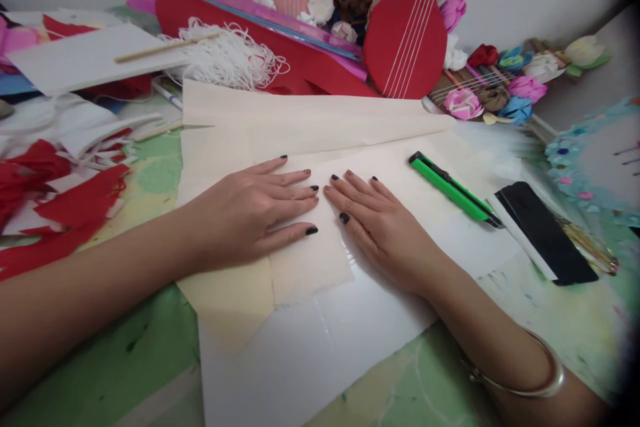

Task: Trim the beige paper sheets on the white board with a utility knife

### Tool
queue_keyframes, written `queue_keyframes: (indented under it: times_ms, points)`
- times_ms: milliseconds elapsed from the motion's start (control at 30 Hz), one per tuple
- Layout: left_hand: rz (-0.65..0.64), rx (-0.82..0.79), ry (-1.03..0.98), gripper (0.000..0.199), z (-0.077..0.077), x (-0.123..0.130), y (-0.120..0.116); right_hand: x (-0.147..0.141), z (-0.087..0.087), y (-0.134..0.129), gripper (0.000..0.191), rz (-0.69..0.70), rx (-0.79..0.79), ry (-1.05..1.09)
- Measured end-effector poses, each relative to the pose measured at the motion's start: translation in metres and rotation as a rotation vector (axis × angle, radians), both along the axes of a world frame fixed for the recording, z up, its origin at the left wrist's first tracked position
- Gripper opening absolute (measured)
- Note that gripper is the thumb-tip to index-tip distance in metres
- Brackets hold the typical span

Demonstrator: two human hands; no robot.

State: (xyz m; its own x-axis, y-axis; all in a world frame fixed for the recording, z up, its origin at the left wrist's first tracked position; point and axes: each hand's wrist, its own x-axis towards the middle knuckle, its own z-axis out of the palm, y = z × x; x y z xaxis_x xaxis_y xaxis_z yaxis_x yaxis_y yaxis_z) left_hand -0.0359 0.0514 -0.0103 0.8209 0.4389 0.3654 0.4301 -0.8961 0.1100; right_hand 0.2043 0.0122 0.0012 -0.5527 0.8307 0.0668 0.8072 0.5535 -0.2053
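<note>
On the table (pixel 425 380), cream paper (pixel 310 123) lies under the flat, open left hand (pixel 240 213) and right hand (pixel 387 233), both gripping nothing; its far edge runs left to right, the green cutter (pixel 445 185) nearer the right.

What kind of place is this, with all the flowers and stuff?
It looks like a craft table, maybe in a home or a small workshop. You can see a green cutter lying on paper, a heap of white string, and a red paper guitar near handmade-looking flowers.
</note>
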Motion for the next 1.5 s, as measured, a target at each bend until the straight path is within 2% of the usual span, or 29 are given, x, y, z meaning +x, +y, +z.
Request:
queue_keyframes:
  times_ms: [667,800,900,1000,1067,1133,1267,1400,1500]
  points:
    - [-0.015,-0.053,-0.013,0.034,-0.001,-0.004,0.001,-0.002,0.000,-0.002,0.050,-0.008,-0.005,-0.001]
    - [-0.029,-0.012,-0.114,0.034,-0.001,-0.007,0.001,0.001,-0.001,-0.001,0.051,0.002,-0.012,0.049]
    - [-0.035,0.057,-0.233,0.018,0.005,-0.008,-0.006,0.002,-0.002,-0.002,0.052,-0.011,-0.010,0.096]
    - [-0.118,0.065,-0.200,0.013,0.016,-0.005,-0.020,0.002,-0.003,-0.002,0.052,-0.019,-0.007,0.122]
    - [-0.241,0.057,-0.103,0.033,0.022,-0.002,-0.031,0.002,-0.003,-0.002,0.051,-0.019,-0.005,0.130]
    - [-0.290,0.083,-0.039,0.041,0.025,0.001,-0.040,0.002,-0.003,-0.002,0.051,-0.016,0.000,0.137]
    - [-0.279,0.128,-0.077,0.022,0.021,0.007,-0.044,0.002,-0.004,-0.002,0.049,-0.018,0.002,0.153]
    - [-0.296,0.186,-0.140,0.019,0.016,0.010,-0.041,0.003,-0.007,-0.001,0.050,-0.021,0.003,0.164]
    - [-0.273,0.151,-0.198,0.016,0.013,0.011,-0.040,0.004,-0.009,0.000,0.050,-0.026,-0.005,0.166]
